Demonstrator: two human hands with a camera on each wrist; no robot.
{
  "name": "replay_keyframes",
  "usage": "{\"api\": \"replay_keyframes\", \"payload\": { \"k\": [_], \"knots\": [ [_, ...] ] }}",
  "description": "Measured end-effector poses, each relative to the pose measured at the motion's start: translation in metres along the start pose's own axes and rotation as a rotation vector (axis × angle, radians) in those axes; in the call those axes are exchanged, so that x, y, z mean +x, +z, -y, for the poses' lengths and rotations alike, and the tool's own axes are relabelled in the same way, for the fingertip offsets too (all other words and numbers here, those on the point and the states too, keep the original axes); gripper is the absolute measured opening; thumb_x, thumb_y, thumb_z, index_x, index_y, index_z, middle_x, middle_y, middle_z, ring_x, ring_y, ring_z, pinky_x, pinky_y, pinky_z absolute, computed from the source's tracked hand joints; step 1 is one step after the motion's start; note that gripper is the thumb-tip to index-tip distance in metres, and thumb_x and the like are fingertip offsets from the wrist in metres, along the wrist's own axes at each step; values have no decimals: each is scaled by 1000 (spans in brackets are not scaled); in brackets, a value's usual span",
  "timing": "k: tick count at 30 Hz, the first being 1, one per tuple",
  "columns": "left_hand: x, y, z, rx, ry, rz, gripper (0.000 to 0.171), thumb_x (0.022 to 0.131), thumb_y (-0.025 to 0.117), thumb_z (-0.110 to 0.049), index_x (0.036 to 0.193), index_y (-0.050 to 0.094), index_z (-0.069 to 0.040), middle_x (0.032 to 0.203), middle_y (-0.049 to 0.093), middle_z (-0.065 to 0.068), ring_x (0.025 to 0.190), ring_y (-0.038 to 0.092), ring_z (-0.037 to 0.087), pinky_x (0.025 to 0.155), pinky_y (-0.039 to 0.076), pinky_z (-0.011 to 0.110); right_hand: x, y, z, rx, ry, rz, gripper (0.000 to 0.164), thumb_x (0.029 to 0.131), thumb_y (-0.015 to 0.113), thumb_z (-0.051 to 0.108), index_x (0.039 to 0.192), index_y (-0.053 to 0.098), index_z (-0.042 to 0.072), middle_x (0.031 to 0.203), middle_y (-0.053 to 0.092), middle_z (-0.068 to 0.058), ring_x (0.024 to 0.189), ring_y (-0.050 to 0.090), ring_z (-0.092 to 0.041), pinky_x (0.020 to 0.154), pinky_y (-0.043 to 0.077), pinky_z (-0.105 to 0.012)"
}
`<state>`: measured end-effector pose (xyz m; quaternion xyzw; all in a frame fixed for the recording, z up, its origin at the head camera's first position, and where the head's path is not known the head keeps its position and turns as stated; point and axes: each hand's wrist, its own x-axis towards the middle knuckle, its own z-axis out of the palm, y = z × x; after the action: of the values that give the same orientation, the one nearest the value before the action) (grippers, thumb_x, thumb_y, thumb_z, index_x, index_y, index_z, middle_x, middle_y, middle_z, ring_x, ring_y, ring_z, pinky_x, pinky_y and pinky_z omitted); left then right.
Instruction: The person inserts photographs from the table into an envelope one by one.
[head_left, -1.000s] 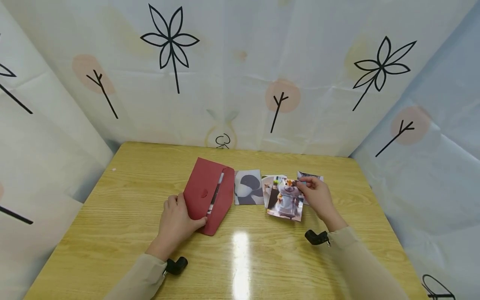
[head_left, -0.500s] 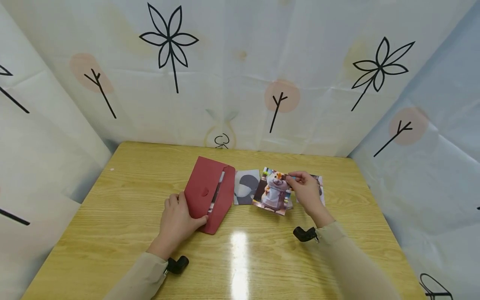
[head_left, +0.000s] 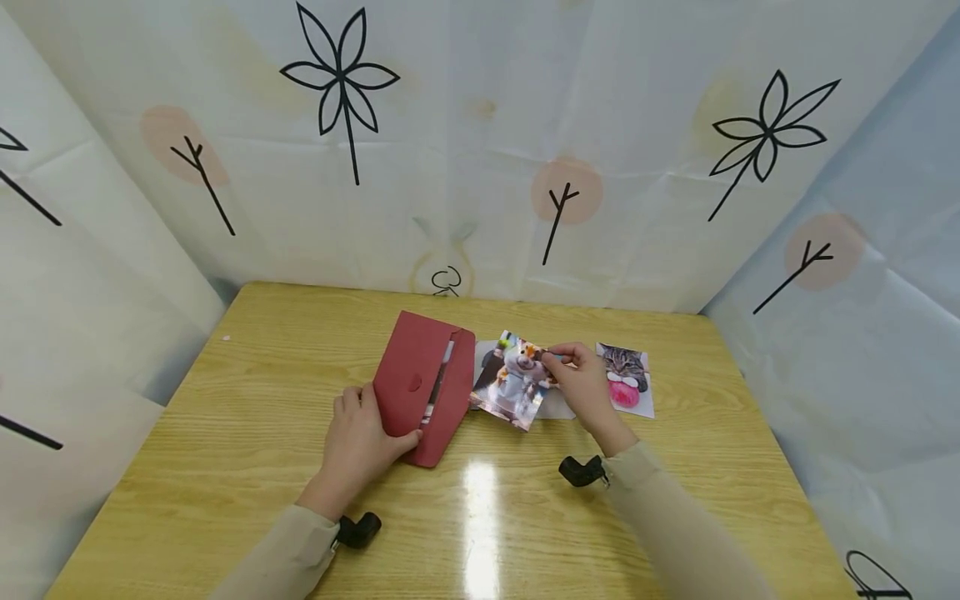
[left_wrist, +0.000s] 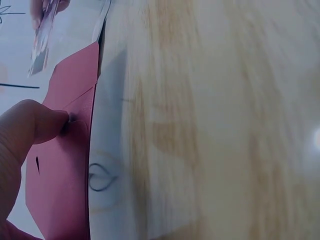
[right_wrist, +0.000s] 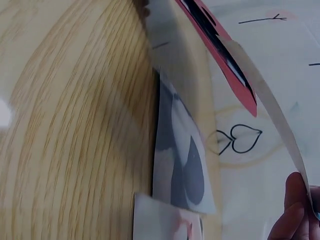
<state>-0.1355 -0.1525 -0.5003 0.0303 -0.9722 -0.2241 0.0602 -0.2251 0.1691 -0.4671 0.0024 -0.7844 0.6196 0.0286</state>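
One beige sleeve (head_left: pixel 270 554) lay at the near left of the red envelope (head_left: pixel 412 367), with a black wrist device (head_left: pixel 358 530) at its cuff. The left hand (head_left: pixel 358 437) gripped the envelope's near-left edge, its thumb pressed on the front beside the slot and its other fingers curled over the left side. The envelope itself was tilted on the wooden table (head_left: pixel 202 433), its pointed flap spread toward the right, and pale and dark edges showed inside the slot. Just right of the envelope, a grey photo (right_wrist: pixel 182 165) lay partly covered. Over it, raised from the table, slanted a toy photo (head_left: pixel 512 385) showing a plush animal; I could not tell whether its left corner touched the envelope. The pale edge of another photo (head_left: pixel 557 406) peeked out below it, farther right of the envelope. The right hand (head_left: pixel 587 390) pinched the toy photo by its right side, thumb and fingertips close together. Farthest right of the envelope, well apart from it, lay a cat photo (head_left: pixel 630 387) with a striped head above a pink shape. Behind the envelope rose a white backdrop (head_left: pixel 465 150) with line-drawn flowers.
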Motion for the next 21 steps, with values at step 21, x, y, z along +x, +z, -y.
{"api": "replay_keyframes", "payload": {
  "k": [21],
  "knots": [
    [-1, 0, -8, -18, -8, 11, 107, 65, 80, -58, 136, 37, 11, 120, 41, 24, 108, 38, 37, 82, 45, 49, 3, 37, 10, 10, 23, 64, 19, 91, 69, 23, 103, 66, 8, 93, 59, -12, 80, 60, -28, 75, 52, -47]
  ]
}}
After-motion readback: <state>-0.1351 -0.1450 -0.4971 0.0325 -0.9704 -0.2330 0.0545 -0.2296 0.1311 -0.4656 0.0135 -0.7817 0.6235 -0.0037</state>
